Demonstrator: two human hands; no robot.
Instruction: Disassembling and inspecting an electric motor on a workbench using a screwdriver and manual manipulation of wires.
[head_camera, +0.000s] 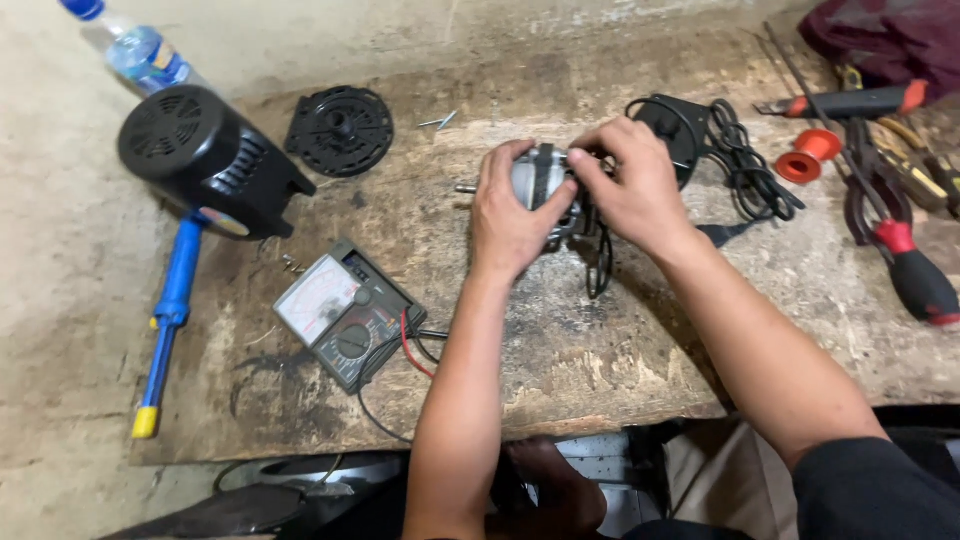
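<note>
Head view looks down on a worn wooden surface (600, 360) where both hands meet over a small electric motor (545, 190), a grey metal body with a dark band round it. It lies near the middle of the surface, towards the far edge, its long axis running left to right, with the bare shaft (466, 188) poking out past the left hand. The left hand (510, 215) comes at it from the near side and wraps over the body, fingers curled round it and holding it down. The right hand (630, 185) sits just to the right, its fingers pinched narrow at the top of the motor's right end; what they pinch I cannot tell. Both hands touch the motor, so neither is nearer.

To the far left lies a black vented housing (205, 155), bearing a small round label in pale colours at its near end. Next in size is an analogue multimeter (345, 315), a dark box with a white dial face, red and black leads (415, 350) trailing from it. Beyond that, a black round grille cover (340, 130), a blue-handled screwdriver (170, 310) with a yellow tip, and a clear plastic bottle (140, 50) with a blue cap and blue label. Right of the hands are a coiled black cord (745, 165), red-handled pliers (895, 245) and a small red spool (812, 155).
</note>
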